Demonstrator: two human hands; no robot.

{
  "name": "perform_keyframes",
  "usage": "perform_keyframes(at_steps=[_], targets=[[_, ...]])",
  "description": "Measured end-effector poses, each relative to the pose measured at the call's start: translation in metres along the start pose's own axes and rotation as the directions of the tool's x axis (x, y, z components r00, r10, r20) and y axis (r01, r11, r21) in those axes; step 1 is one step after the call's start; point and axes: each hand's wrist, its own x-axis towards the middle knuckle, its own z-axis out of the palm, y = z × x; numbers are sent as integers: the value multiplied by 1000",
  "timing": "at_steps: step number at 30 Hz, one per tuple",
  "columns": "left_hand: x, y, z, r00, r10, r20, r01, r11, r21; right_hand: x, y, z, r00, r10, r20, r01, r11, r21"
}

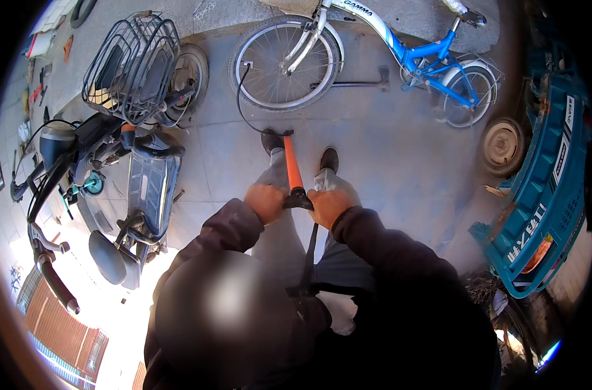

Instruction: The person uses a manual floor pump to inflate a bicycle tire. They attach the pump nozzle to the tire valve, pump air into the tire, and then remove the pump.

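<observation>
An orange floor pump point(293, 162) stands upright between my feet, its black foot on the ground and its handle toward me. My left hand point(267, 203) is closed around the left end of the handle. Around the right end my right hand point(330, 207) is closed too. From the pump's base a thin black hose point(240, 104) curves to the rim of the front wheel point(287, 64) of a blue and white bicycle point(400, 49). Its end meets the rim at the wheel's left side. The handle's grips are mostly hidden under my fingers.
On the left stands an electric scooter point(149, 185) with a black wire basket point(133, 68). A teal cargo vehicle point(537, 195) with a small wheel point(504, 146) is at the right. A long-handled tool point(361, 83) lies behind the bicycle's front wheel.
</observation>
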Motion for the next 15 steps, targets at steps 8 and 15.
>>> perform_keyframes(at_steps=[8,15], targets=[[10,-14,20,995,-83,-49,83,997,-4,20,8,5,999,10,-34,-12,999,-51],[-84,90,-151,990,125,-60,-130,986,-101,-110,-55,-124,964,-179,-198,227,940,255]])
